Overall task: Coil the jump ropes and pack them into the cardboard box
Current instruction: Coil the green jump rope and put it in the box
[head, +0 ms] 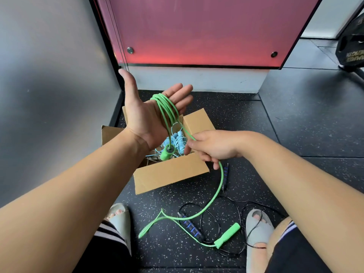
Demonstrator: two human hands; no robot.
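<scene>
My left hand (pixel 146 113) is raised palm up above the cardboard box (pixel 171 172), fingers spread, with several loops of the green jump rope (pixel 213 200) wound around it. One green handle (pixel 167 152) dangles below the palm over the box. My right hand (pixel 211 147) is closed on the green cord just right of the box. From there the cord runs down to the floor, where the other green handle (pixel 227 235) lies. A coiled light-blue rope (pixel 178 140) sits inside the box. A black rope with blue-striped handles (pixel 192 227) lies loose on the floor.
The box stands in a corner between a grey wall (pixel 49 75) on the left and a pink panel (pixel 197 30) behind. My feet in grey slippers (pixel 256 231) rest on the speckled black floor on both sides of the loose ropes. Black gym equipment (pixel 350 48) stands far right.
</scene>
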